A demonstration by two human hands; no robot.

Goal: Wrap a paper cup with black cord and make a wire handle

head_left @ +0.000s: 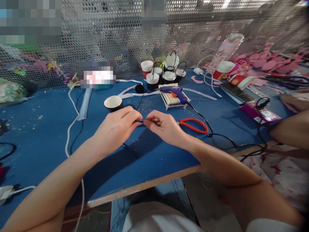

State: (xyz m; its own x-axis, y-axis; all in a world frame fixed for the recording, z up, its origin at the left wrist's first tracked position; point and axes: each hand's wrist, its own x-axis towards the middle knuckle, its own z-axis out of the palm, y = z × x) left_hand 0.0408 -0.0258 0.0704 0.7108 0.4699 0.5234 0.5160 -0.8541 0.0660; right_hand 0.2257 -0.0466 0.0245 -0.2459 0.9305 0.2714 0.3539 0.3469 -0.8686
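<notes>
Both hands meet mid-surface, pinching one thin black cord [141,106] between them. Left hand [117,127] is closed on its near end, right hand [164,125] nipped narrow w/ fingertips right beside it, prob to keep it taut. Cord runs far toward the black cup [113,103]. Red scissors [194,125] lie just right, blue glue gun [175,92] parked on its stick rack beyond, within reach.

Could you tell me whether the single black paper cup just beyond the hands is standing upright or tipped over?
Upright: the black paper cup rests on its base on the blue table, with its round white mouth facing up.
</notes>
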